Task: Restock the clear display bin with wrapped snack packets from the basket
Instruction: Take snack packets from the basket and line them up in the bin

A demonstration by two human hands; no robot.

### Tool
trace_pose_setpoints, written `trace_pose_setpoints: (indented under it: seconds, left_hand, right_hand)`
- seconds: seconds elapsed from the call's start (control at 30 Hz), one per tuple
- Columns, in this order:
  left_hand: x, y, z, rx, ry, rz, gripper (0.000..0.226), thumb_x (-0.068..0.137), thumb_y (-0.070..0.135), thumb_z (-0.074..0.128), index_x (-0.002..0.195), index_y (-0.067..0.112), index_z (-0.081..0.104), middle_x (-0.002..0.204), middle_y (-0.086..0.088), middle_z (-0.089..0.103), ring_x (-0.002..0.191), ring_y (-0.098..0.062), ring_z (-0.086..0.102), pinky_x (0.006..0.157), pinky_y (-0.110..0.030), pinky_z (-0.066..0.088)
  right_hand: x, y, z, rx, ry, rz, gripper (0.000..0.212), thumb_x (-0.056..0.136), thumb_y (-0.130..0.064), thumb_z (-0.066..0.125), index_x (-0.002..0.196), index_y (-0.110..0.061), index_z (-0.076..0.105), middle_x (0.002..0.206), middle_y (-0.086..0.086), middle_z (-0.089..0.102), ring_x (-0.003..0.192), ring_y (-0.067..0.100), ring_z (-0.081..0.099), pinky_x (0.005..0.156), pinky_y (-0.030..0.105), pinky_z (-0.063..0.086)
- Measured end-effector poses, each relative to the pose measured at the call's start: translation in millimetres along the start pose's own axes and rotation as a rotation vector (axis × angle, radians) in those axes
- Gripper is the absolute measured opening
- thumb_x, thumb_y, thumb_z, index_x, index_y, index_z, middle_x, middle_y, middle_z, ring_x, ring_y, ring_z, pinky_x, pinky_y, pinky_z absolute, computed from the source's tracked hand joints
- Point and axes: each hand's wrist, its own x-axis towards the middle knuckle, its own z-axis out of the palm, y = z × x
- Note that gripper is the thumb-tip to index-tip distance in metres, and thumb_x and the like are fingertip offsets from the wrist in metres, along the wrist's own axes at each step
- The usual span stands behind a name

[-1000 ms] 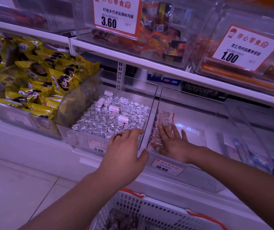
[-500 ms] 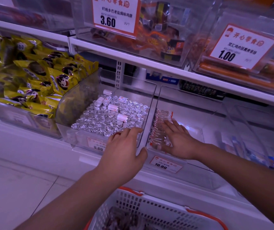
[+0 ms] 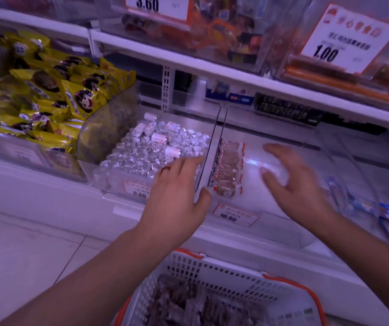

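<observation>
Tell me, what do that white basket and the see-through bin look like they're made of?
The basket looks like moulded white plastic with a matte finish: a regular lattice of holes, orange rim. The bin looks like clear, glossy acrylic or similar hard plastic: its thin wall is see-through and glints.

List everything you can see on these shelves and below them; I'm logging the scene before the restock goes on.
Clear display bin: one, transparent, lower shelf centre-right, mostly bare.
Wrapped snack packets: one row, red-and-clear, along that bin's left wall.
Silver candies: many, foil, bin to the left.
Yellow packets: many, far-left bin.
Price tags: two above, white with orange; smaller ones on the lower bins.
Basket: one, white with orange trim, bottom, holding dark packets.
Blue packets: a few, far right.
Left hand: open, at the candy bin's front.
Right hand: open, blurred, over the clear bin.
</observation>
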Motion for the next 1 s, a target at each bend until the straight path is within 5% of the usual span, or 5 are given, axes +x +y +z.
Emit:
trace_pose_setpoints:
  seconds: [0.1, 0.23, 0.37, 0.73, 1.0]
  left_hand:
    - [-14.5, 9.4, 4.7, -0.053, 0.159, 0.204, 0.038, 0.087, 0.012, 0.054, 0.124, 0.015, 0.059, 0.119, -0.002, 0.058, 0.108, -0.021, 0.053, 0.092, -0.034, 0.039]
    - [-65.0, -10.0, 49.8, -0.031, -0.173, 0.362, 0.020, 0.088, 0.014, 0.053, 0.103, 0.016, 0.066, 0.097, -0.003, 0.066, 0.090, -0.026, 0.058, 0.081, -0.037, 0.047]
    - [-148.5, -81.9, 97.0, 0.245, -0.865, 0.018, 0.031, 0.094, 0.031, 0.049, 0.124, 0.024, 0.057, 0.120, -0.003, 0.063, 0.108, -0.028, 0.061, 0.092, -0.039, 0.047]
    - [-184.5, -122.5, 251.5, 0.473, -0.913, -0.173, 0.055, 0.091, 0.046, 0.046, 0.140, 0.024, 0.039, 0.131, -0.008, 0.047, 0.119, -0.033, 0.050, 0.096, -0.043, 0.041]
    - [-205.6, -140.8, 291.9, 0.464, -1.077, 0.033, 0.062, 0.089, 0.038, 0.051, 0.146, 0.026, 0.032, 0.154, -0.012, 0.022, 0.134, -0.038, 0.031, 0.114, -0.049, 0.023]
  right_hand:
    - [-75.5, -24.4, -12.9, 0.149, 0.160, -0.079, 0.018, 0.094, -0.012, 0.050, 0.104, -0.013, 0.065, 0.099, -0.005, 0.062, 0.096, 0.004, 0.059, 0.088, 0.012, 0.040]
    - [-191.5, -16.3, 42.6, 0.103, -0.663, 0.149, 0.020, 0.089, -0.019, 0.054, 0.105, -0.018, 0.067, 0.090, -0.001, 0.070, 0.080, 0.011, 0.062, 0.075, 0.023, 0.047]
    - [-265.0, 45.1, 104.9, -0.025, -1.285, 0.620, 0.032, 0.093, -0.032, 0.056, 0.122, -0.019, 0.059, 0.120, 0.009, 0.065, 0.109, 0.023, 0.061, 0.085, 0.025, 0.040]
    - [-306.7, 88.1, 247.5, -0.206, -0.919, 1.279, 0.103, 0.074, -0.072, 0.058, 0.150, -0.011, 0.025, 0.151, 0.023, 0.031, 0.138, 0.045, 0.033, 0.112, 0.055, 0.031]
    - [-315.2, 74.2, 286.5, -0.541, -0.870, 1.066, 0.054, 0.089, -0.042, 0.048, 0.138, -0.020, 0.040, 0.136, 0.018, 0.040, 0.124, 0.041, 0.038, 0.105, 0.052, 0.035]
